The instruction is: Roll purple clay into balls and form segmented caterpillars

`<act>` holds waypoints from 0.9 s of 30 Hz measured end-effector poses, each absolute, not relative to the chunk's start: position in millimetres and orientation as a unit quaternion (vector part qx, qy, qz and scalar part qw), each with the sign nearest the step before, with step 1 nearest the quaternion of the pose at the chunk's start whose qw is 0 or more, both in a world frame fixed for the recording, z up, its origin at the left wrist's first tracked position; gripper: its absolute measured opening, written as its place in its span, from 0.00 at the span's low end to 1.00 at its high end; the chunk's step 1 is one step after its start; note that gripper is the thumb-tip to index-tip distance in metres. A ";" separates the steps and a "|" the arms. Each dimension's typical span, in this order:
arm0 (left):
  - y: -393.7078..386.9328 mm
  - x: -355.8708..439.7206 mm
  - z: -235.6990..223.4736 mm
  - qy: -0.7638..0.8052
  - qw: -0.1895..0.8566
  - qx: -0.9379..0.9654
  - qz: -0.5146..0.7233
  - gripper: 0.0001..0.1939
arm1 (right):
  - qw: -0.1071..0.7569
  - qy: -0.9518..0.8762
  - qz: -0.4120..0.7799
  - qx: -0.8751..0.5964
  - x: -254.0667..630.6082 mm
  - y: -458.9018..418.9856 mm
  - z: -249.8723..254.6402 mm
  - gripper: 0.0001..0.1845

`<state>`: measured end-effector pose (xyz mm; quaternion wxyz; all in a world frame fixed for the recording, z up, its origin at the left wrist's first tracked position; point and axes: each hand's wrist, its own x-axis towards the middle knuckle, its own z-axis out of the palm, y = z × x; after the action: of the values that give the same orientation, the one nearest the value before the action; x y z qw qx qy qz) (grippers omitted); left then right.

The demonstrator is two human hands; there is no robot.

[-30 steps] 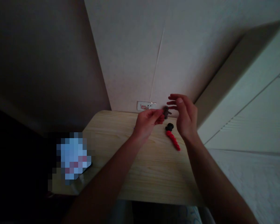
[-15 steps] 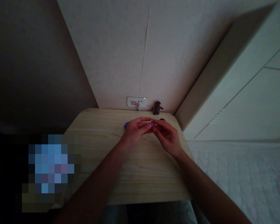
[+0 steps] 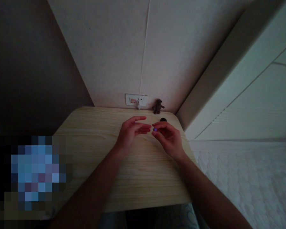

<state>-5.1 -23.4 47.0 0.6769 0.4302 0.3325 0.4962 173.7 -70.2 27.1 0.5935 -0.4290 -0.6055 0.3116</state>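
Observation:
Between the thumb and fingertips of my right hand (image 3: 169,136) is a small purple lump (image 3: 155,129), rounded and soft-looking like modelling clay. My left hand (image 3: 131,132) hovers just to its left, fingers stretched out and apart, holding nothing. A narrow gap separates the two hands above the wooden tabletop (image 3: 143,178). Just beyond my right hand lies a dark round lump (image 3: 163,119), partly hidden by the fingers. A trace of purple shows behind my left hand, mostly covered.
A small dark brown bear-like figure (image 3: 158,106) stands at the table's back edge against the wall. Beside it, a wall socket (image 3: 136,100) holds a plug. A pale cabinet (image 3: 240,95) rises on the right, with a white quilted surface (image 3: 240,181) below. The left side is blurred out.
My left hand has moved left, away from my right, and its fingers have opened. The purple lump stays in my right hand's fingertips. The view has shifted slightly.

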 end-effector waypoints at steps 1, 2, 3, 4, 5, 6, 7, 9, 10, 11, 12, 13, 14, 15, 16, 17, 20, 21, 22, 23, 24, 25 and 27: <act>-21.1 -6.3 45.8 0.359 0.643 0.428 0.523 0.17 | 0.597 -0.597 0.320 -0.431 173.4 -70.2 28.2 0.09; -18.8 -7.5 44.2 0.383 0.607 0.432 0.546 0.15 | 0.598 -0.588 0.330 -0.433 173.1 -70.2 29.2 0.10; -16.9 -8.6 42.5 0.402 0.573 0.440 0.562 0.13 | 0.598 -0.579 0.342 -0.435 172.9 -70.2 29.9 0.12; -15.5 -9.5 40.5 0.416 0.544 0.453 0.571 0.12 | 0.596 -0.570 0.358 -0.437 172.8 -70.1 30.1 0.13; -14.6 -10.0 38.5 0.425 0.521 0.469 0.573 0.11 | 0.593 -0.560 0.378 -0.438 172.7 -70.0 29.7 0.14; -14.1 -10.3 36.3 0.430 0.502 0.488 0.570 0.10 | 0.591 -0.549 0.399 -0.437 172.7 -69.6 28.7 0.14; -14.1 -10.3 34.0 0.433 0.486 0.508 0.565 0.10 | 0.590 -0.537 0.420 -0.433 172.8 -69.1 27.1 0.13; -14.5 -10.0 29.2 0.434 0.453 0.549 0.552 0.09 | 0.590 -0.516 0.462 -0.415 172.9 -67.7 22.9 0.12; -14.7 -9.9 26.9 0.435 0.437 0.568 0.546 0.09 | 0.591 -0.504 0.481 -0.407 172.9 -66.9 20.5 0.14; -14.8 -9.9 24.8 0.437 0.422 0.582 0.541 0.08 | 0.591 -0.492 0.497 -0.402 172.9 -66.1 18.4 0.16; -14.9 -10.1 23.0 0.440 0.410 0.592 0.536 0.08 | 0.589 -0.480 0.512 -0.402 172.7 -65.3 16.5 0.18; -14.8 -10.3 21.6 0.443 0.402 0.599 0.532 0.08 | 0.585 -0.467 0.524 -0.406 172.5 -64.6 15.1 0.20; -14.7 -10.7 20.5 0.446 0.396 0.603 0.530 0.08 | 0.581 -0.454 0.535 -0.412 172.3 -64.0 14.1 0.20; -14.6 -11.1 19.7 0.448 0.391 0.605 0.529 0.08 | 0.578 -0.442 0.546 -0.416 172.1 -63.5 13.6 0.19; -14.3 -11.4 19.1 0.449 0.388 0.607 0.529 0.08 | 0.575 -0.430 0.556 -0.418 171.9 -62.9 13.3 0.18; -14.1 -11.7 18.6 0.448 0.384 0.609 0.530 0.08 | 0.573 -0.419 0.567 -0.417 171.7 -62.2 13.3 0.17; -12.9 -11.8 17.2 0.448 0.379 0.610 0.531 0.08 | 0.580 -0.392 0.586 -0.407 171.6 -59.8 13.1 0.18; -12.3 -11.7 16.5 0.451 0.380 0.608 0.532 0.08 | 0.586 -0.388 0.586 -0.404 171.6 -59.0 12.9 0.18; -11.8 -11.6 15.7 0.454 0.380 0.606 0.531 0.09 | 0.591 -0.386 0.584 -0.401 171.6 -58.2 12.5 0.18; -11.3 -11.4 14.8 0.458 0.379 0.604 0.531 0.09 | 0.596 -0.385 0.581 -0.399 171.6 -57.5 12.0 0.18; -10.9 -11.1 14.0 0.462 0.379 0.601 0.531 0.09 | 0.600 -0.383 0.579 -0.398 171.6 -56.9 11.5 0.18; -10.6 -10.9 13.1 0.465 0.380 0.599 0.530 0.09 | 0.601 -0.380 0.580 -0.399 171.6 -56.5 11.0 0.18; -10.3 -10.5 11.8 0.470 0.383 0.594 0.529 0.09 | 0.599 -0.373 0.583 -0.403 171.9 -55.8 9.9 0.18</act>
<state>-10.5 -10.3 11.8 0.3826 0.5937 0.4699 0.5295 171.9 -55.8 9.9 0.5992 -0.4029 -0.3731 0.5826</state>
